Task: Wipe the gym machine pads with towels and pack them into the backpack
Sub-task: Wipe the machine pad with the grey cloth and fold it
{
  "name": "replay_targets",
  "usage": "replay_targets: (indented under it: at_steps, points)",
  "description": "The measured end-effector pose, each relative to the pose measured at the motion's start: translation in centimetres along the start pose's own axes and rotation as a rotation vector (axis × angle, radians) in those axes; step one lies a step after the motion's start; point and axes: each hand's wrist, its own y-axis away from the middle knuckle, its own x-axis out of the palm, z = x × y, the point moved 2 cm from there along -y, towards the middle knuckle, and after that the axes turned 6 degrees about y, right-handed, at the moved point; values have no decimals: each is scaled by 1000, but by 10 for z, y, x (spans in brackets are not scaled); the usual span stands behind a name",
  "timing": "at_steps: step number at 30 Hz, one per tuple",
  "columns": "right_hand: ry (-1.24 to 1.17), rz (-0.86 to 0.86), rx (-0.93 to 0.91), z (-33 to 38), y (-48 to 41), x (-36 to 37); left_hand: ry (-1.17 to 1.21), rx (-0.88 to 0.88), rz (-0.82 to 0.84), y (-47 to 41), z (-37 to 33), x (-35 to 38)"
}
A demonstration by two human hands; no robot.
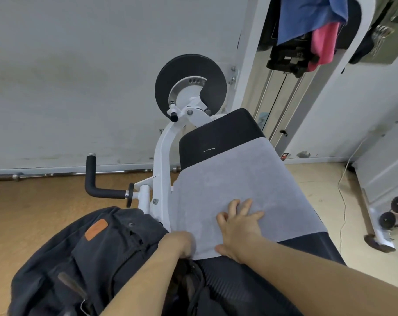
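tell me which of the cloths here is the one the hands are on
The pale grey towel spread over the black machine pad; the right hand presses it and the left hand grips its near edge. The blue cloth and pink cloth hang untouched.

- My left hand [181,244] sits low in the frame, just left of centre, its forearm rising from the bottom edge. The fingers are curled under, gripping a cloth edge; I can't see the fingertips.
- My right hand [237,229] lies just to its right, palm down, fingers spread and slightly bent, thumb out toward the lower left.
- My right forearm runs bare from the lower right corner.
- The two hands are close together, not touching.
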Motion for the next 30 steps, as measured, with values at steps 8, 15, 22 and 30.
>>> replay_targets:
  at_steps: [8,15,22,30]
  points:
    - [-45,62,12,4,-3,1,-115,-16,-203,9,-1,3]
    - [2,146,23,5,-3,-10,428,181,-887,41,6,-4]
    - [-976,206,-111,-37,3,-83,1316,480,-1047,101,-22,-36]
    - [-1219,18,-192,-97,31,-133,1535,796,-678,154,-71,-90]
